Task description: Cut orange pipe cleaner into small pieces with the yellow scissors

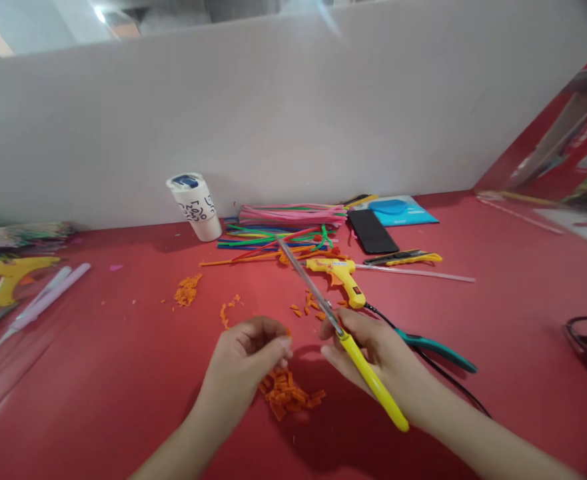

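My left hand [250,357] is closed in a pinch, with a bit of a small orange piece [288,331] showing at the fingertips. In my right hand [380,350] are scissors [368,373] with yellow handles, seen edge-on, their long metal blades pointing away and up to the left. Below my left fingers lies a heap of short orange cut pieces [286,395] on the red table [138,373]. A mound of finer orange bits [188,291] and a few loose orange pieces [313,300] are farther off.
Behind my hands lie a yellow glue gun [340,275], green-handled pliers [438,348], a utility knife [403,258], a black phone [372,231] and bundled pipe cleaners [293,215]. A white cup [196,210] stands before the partition [293,120]. Another glue gun [10,277] is at left.
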`<state>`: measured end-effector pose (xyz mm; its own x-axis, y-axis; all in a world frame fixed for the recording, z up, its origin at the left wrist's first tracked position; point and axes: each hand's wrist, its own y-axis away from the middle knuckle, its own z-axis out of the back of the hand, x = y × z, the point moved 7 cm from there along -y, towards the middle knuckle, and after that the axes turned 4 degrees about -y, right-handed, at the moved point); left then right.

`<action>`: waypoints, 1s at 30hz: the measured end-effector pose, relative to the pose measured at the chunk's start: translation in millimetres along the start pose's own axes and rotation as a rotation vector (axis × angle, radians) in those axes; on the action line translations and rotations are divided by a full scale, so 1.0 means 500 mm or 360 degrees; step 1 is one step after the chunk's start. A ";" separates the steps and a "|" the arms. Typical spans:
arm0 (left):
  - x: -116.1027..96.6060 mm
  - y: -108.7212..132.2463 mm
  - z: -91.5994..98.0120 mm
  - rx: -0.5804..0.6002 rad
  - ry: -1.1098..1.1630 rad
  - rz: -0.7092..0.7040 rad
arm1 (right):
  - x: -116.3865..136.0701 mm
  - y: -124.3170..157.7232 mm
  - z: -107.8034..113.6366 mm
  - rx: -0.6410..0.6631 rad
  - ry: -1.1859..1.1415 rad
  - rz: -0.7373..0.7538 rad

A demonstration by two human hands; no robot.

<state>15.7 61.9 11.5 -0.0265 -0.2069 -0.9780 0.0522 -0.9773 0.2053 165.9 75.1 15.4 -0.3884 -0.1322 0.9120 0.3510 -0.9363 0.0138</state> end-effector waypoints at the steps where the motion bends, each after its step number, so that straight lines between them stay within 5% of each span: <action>1: -0.008 -0.002 0.014 -0.0097 0.0015 -0.0056 | -0.002 -0.001 0.005 -0.0022 0.0077 0.0008; 4: -0.023 -0.008 0.041 -0.0221 0.0069 -0.0177 | -0.009 -0.002 0.007 -0.0035 0.0517 0.0026; 13: -0.027 -0.013 0.064 -0.0167 0.0320 -0.0274 | -0.020 0.011 -0.034 0.0188 0.1227 0.0264; 20: -0.031 -0.019 0.062 -0.0102 0.0432 -0.0361 | -0.021 0.017 -0.037 0.0161 0.1383 0.0453; 30: -0.063 -0.017 0.064 0.0031 0.0047 -0.0512 | -0.002 0.021 -0.027 0.0029 0.1446 0.0644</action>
<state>-16.1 75.1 41.6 -0.0097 0.1138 -0.9935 0.0265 -0.9931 -0.1141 158.5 61.0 8.9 -0.7391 -0.6466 0.1888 0.6112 -0.7616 -0.2155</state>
